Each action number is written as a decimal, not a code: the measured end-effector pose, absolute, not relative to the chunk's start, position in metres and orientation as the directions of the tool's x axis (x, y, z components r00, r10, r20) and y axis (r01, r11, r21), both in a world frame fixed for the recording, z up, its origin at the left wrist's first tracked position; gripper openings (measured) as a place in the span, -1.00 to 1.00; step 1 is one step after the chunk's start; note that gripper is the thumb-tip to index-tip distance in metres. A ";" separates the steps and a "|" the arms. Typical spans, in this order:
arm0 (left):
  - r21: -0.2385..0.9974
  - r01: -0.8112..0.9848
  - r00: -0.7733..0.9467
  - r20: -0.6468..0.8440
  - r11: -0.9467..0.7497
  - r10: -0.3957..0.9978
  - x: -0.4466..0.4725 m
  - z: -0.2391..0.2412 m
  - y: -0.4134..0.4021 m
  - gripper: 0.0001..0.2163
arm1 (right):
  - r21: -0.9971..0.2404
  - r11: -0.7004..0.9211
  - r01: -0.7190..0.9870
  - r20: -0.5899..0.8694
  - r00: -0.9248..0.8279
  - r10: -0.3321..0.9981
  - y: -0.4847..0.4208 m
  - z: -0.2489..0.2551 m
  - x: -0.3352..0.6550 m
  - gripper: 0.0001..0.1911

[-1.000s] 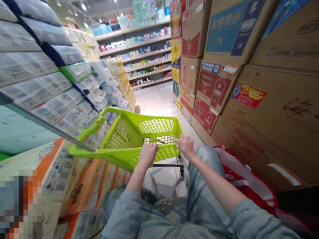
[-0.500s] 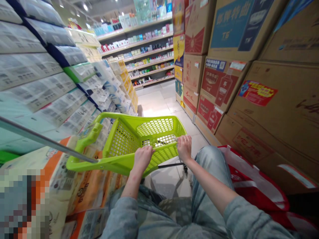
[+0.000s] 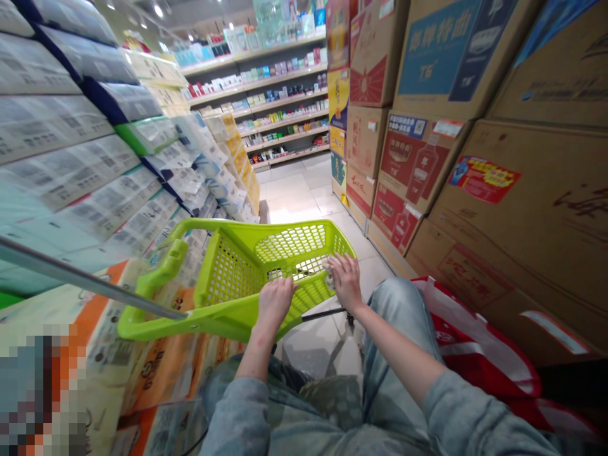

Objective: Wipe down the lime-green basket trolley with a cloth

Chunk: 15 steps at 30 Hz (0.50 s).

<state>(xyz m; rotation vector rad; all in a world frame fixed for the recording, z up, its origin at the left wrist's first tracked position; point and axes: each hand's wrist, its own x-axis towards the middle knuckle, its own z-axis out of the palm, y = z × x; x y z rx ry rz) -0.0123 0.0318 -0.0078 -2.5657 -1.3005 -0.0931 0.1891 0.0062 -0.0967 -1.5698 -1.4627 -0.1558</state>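
Note:
A lime-green plastic shopping cart basket (image 3: 237, 272) tilts in front of my knees in a store aisle. My left hand (image 3: 274, 304) is closed over the basket's near rim. My right hand (image 3: 346, 280) is closed on the rim at the basket's right corner, with something small and pale under its fingers that I cannot make out. A green handle (image 3: 164, 269) sticks out at the basket's left side. The cart's black frame and a small wheel (image 3: 349, 320) show below the basket.
Stacked tissue packs (image 3: 85, 171) wall the left side, with orange-and-white packs (image 3: 156, 361) low beside me. Cardboard cartons (image 3: 498, 177) are piled high on the right. A red-and-white bag (image 3: 470, 354) lies by my right leg. A grey rail (image 3: 85, 278) crosses at left. Tiled floor (image 3: 299, 196) leads to shelves.
The basket has shifted slightly left and closer with a little more tilt. My right hand has slid along the rim's right corner; my left hand keeps its grip.

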 end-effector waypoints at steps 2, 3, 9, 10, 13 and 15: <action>-0.199 0.803 0.593 0.176 -0.562 0.785 -0.011 -0.008 0.032 -0.74 | -0.632 0.090 0.770 0.611 0.424 0.668 0.011 -0.109 0.211 -0.59; -0.195 0.804 0.592 0.176 -0.562 0.786 -0.010 -0.007 0.033 -0.74 | -0.692 0.045 0.721 0.577 0.514 0.634 0.014 -0.115 0.220 -0.57; -0.171 0.811 0.584 0.184 -0.559 0.791 -0.007 -0.008 0.032 -0.74 | -0.862 -0.139 0.488 0.386 0.808 0.445 0.031 -0.142 0.246 -0.53; -0.174 0.812 0.583 0.182 -0.557 0.792 -0.006 -0.008 0.032 -0.74 | -0.853 -0.136 0.503 0.406 0.805 0.433 0.032 -0.143 0.244 -0.53; -0.182 0.813 0.581 0.179 -0.553 0.794 -0.005 -0.009 0.033 -0.73 | -0.841 -0.153 0.519 0.444 0.823 0.355 0.034 -0.141 0.226 -0.53; -0.186 0.811 0.583 0.182 -0.555 0.792 -0.004 -0.010 0.034 -0.73 | -0.844 -0.157 0.512 0.443 0.833 0.332 0.032 -0.135 0.207 -0.53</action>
